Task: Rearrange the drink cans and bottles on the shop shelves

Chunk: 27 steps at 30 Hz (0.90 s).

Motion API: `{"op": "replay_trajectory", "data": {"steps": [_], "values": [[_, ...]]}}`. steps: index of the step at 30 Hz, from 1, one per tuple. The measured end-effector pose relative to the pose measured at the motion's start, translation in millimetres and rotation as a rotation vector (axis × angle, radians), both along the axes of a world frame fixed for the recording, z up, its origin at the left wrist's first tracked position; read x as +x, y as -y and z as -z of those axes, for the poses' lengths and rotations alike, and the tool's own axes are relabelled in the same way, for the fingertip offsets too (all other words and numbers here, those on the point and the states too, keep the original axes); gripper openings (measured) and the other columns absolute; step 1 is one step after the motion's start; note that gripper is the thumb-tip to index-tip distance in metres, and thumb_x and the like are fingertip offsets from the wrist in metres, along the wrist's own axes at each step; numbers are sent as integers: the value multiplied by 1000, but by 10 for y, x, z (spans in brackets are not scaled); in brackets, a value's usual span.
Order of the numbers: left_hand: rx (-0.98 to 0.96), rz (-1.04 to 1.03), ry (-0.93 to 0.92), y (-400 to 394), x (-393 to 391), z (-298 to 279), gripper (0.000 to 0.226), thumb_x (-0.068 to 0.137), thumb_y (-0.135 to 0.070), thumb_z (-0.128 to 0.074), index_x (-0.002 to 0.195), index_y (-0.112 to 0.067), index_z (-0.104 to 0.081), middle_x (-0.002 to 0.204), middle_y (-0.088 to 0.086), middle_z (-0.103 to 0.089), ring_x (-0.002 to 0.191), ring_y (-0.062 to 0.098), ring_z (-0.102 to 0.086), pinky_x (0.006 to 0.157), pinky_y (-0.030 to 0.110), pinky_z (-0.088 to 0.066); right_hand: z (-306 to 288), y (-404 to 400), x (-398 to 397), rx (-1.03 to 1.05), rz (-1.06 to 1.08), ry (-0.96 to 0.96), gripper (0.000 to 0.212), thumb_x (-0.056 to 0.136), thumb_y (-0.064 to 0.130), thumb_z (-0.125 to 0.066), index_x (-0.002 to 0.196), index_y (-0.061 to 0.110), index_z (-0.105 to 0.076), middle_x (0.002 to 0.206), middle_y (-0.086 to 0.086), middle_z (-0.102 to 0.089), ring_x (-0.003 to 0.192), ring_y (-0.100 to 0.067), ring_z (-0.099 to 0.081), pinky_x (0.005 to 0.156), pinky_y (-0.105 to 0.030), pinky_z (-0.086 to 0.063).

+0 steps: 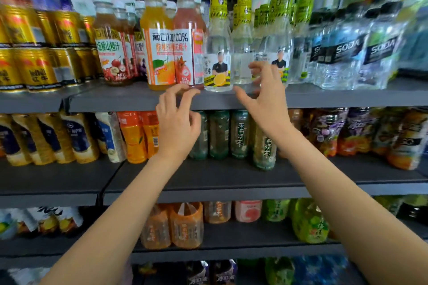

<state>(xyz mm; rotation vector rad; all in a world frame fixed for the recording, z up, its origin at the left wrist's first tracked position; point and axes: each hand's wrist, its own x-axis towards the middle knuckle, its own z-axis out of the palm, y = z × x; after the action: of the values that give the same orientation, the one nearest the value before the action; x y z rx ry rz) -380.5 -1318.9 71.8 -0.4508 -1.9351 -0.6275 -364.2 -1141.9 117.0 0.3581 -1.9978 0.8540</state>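
Observation:
On the upper shelf [139, 99] an orange juice bottle [157, 48] and a pink juice bottle [188, 46] stand side by side at the front edge. Right of them stands a clear lemon water bottle [217, 53] with a yellow neck wrap, with more of the same behind it. My left hand [178, 122] hovers just below the pink bottle's base, fingers spread and curled, holding nothing. My right hand [264, 97] reaches up beside another clear bottle [275, 58], fingers apart, its fingertips close to the label; nothing is gripped.
Gold cans [34, 62] fill the upper shelf's left end, soda water bottles [345, 53] its right. The shelf below carries tea and juice bottles, among them green tea bottles [240, 134] behind my wrists. Lower shelves hold more bottles.

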Motion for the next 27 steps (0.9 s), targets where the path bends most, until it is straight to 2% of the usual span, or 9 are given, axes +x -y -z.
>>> {"op": "replay_trajectory", "data": {"steps": [2,4,7,10,13,17,20,24,27], "values": [[61,-69,101,28,-29,-154,42,84,-6,-49,125,-13,-52,134,15,-38,124,31,-34,101,41,-29,-239,115,-139,55,-16,72,66,82,30,-70,133,6,-35,131,-8,-43,116,-20,-45,83,-15,-32],[131,-127,199,71,-60,-272,44,88,-9,-48,131,-18,-47,145,15,-26,132,34,-24,107,46,-25,-422,251,-291,16,-86,190,85,80,32,-73,141,3,-22,145,-13,-35,129,-24,-38,90,-19,-31],[122,-152,288,82,-111,-387,46,92,-13,-46,136,-25,-42,152,14,-16,137,35,-17,109,47,-20,-513,369,-497,-117,-166,380,101,75,33,-77,145,2,-10,148,-15,-31,135,-26,-33,100,-28,-32],[11,-148,327,34,-165,-427,48,94,-19,-44,140,-28,-37,154,12,-13,140,35,-11,111,49,-15,-442,373,-611,-215,-137,373,96,71,35,-79,140,2,-21,141,-14,-38,130,-27,-39,92,-26,-36],[-34,-202,358,-24,-208,-444,48,95,-22,-42,141,-31,-34,155,12,-7,140,38,-3,111,52,-10,-386,338,-644,-254,-38,322,90,76,29,-76,140,0,-20,141,-15,-33,126,-28,-37,81,-20,-29],[-83,-216,419,-106,-257,-511,48,94,-29,-43,140,-38,-32,157,7,0,139,42,7,111,56,-7,-420,253,-688,-226,33,360,88,79,26,-73,141,0,-17,143,-18,-29,128,-29,-37,87,-29,-36],[-80,-192,479,-132,-267,-554,49,93,-33,-44,140,-39,-31,157,5,1,137,45,10,110,58,-8,-427,244,-690,-180,87,363,84,79,29,-73,138,0,-20,140,-17,-32,124,-32,-40,81,-30,-36],[-70,-187,447,-97,-258,-523,47,93,-33,-44,139,-39,-35,158,3,-2,138,42,9,110,56,-11,-359,232,-692,-83,317,269,88,80,37,-71,138,-3,-20,136,-20,-36,123,-36,-40,91,-37,-40],[-64,-177,432,-81,-256,-512,46,94,-33,-44,139,-39,-36,158,2,-2,138,40,9,110,55,-11,-333,234,-699,-17,443,226,91,78,46,-70,138,-3,-22,134,-19,-41,125,-33,-40,94,-37,-41]]}}
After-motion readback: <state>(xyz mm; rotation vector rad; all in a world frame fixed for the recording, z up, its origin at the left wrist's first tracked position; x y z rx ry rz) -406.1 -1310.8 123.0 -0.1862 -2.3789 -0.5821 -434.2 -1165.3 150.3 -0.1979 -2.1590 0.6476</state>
